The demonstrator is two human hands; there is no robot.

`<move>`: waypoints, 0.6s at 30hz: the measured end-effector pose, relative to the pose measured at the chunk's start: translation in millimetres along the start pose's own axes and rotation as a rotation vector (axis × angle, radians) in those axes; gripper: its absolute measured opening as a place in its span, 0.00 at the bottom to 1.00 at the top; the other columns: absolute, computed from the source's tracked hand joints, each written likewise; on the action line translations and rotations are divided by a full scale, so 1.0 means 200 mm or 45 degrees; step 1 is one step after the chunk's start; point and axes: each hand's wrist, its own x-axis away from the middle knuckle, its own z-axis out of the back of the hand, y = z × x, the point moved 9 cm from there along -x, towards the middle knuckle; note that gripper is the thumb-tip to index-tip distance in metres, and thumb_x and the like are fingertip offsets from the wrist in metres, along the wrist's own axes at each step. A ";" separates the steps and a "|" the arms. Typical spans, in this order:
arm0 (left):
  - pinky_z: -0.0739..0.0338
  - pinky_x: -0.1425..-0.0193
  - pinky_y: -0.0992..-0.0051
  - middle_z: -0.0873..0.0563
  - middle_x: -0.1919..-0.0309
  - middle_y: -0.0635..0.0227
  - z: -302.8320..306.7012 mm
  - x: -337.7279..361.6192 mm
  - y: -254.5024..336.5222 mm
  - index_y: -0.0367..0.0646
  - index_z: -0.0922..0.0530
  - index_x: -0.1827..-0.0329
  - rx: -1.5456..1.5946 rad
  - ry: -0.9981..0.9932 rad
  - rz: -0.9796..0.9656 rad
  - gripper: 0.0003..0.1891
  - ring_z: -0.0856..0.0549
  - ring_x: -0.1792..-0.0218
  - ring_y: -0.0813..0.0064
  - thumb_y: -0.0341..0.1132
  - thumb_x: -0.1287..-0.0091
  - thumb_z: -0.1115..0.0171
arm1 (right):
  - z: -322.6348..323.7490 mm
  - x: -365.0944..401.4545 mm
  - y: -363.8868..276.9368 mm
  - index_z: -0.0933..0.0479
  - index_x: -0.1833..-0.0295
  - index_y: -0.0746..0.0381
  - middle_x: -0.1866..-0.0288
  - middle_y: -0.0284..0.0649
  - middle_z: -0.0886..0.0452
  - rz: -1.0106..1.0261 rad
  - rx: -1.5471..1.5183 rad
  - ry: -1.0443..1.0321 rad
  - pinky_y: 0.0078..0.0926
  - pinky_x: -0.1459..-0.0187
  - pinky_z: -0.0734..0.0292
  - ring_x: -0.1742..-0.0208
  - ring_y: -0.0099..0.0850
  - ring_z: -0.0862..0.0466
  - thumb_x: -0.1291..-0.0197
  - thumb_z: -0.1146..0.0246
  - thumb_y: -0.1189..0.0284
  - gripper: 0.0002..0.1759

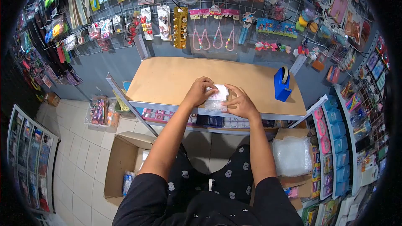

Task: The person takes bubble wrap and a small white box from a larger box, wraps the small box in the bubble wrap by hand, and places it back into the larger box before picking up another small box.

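Above the front edge of the wooden table (176,73), a small white packet (218,93) with a clear plastic-like lower part is between my two hands. My left hand (200,92) is closed on the packet's left side, its fingers curled over the top. My right hand (242,104) grips the right side, thumb low and index finger near the upper corner. What lies inside the packet is too small to make out. To the right on the table stands a blue tape dispenser (283,88), apart from my hands.
Below the tabletop, a shelf holds small goods and a dark blue basket (209,121). An open cardboard box (115,171) sits on the floor at left. Bubble wrap (292,155) rests on a carton at right. Hanging goods cover the wall grid behind.
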 end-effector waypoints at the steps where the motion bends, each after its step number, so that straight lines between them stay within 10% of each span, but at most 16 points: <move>1: 0.21 0.38 0.63 0.14 0.54 0.60 0.00 0.00 0.00 0.47 0.07 0.60 -0.002 0.003 -0.008 0.07 0.15 0.46 0.59 0.35 0.39 0.20 | 0.00 0.00 0.01 0.06 0.54 0.49 0.22 0.37 0.25 -0.008 -0.069 0.039 0.39 0.25 0.30 0.25 0.40 0.26 0.55 0.15 0.63 0.19; 9: 0.25 0.36 0.62 0.15 0.53 0.66 -0.03 0.01 0.02 0.52 0.06 0.58 -0.080 -0.077 -0.022 0.07 0.17 0.45 0.61 0.39 0.38 0.21 | 0.03 -0.01 0.03 0.09 0.62 0.62 0.38 0.36 0.12 0.037 -0.223 0.173 0.37 0.36 0.21 0.37 0.41 0.16 0.44 0.20 0.70 0.08; 18: 0.34 0.31 0.60 0.14 0.46 0.68 -0.10 0.02 -0.03 0.49 0.07 0.56 -0.026 -0.243 -0.008 0.09 0.19 0.40 0.61 0.42 0.32 0.28 | 0.01 0.04 0.22 0.15 0.62 0.68 0.73 0.35 0.15 -0.425 -0.527 0.312 0.23 0.69 0.25 0.71 0.17 0.21 0.32 0.28 0.70 0.11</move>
